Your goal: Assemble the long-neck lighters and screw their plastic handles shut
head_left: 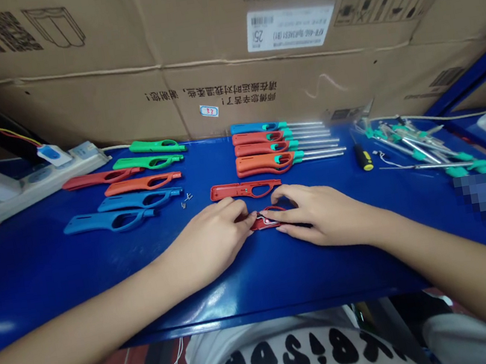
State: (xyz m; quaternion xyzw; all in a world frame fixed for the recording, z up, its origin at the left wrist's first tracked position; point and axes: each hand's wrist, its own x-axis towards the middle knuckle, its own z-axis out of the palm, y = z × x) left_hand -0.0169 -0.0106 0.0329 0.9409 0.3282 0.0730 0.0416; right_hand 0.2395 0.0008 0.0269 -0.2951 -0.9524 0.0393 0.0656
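On the blue table, a red lighter shell half (259,223) lies between my hands with a white wire and a dark part inside it. My left hand (215,238) has its fingers pressed together on the shell's left end. With thumb and fingers apart, my right hand (325,212) curves round the shell's right end and touches it. Much of the shell is hidden under the fingers. Just behind it lies the other red shell half (230,191), inner side up.
Green, red, orange and blue lighter handles (134,216) lie at left, near small screws (187,201). Finished-looking lighters (263,164) with metal tubes lie behind. A screwdriver (363,158) and metal-tube parts (421,149) are at right. A power strip (34,192) and cardboard (207,65) border the table.
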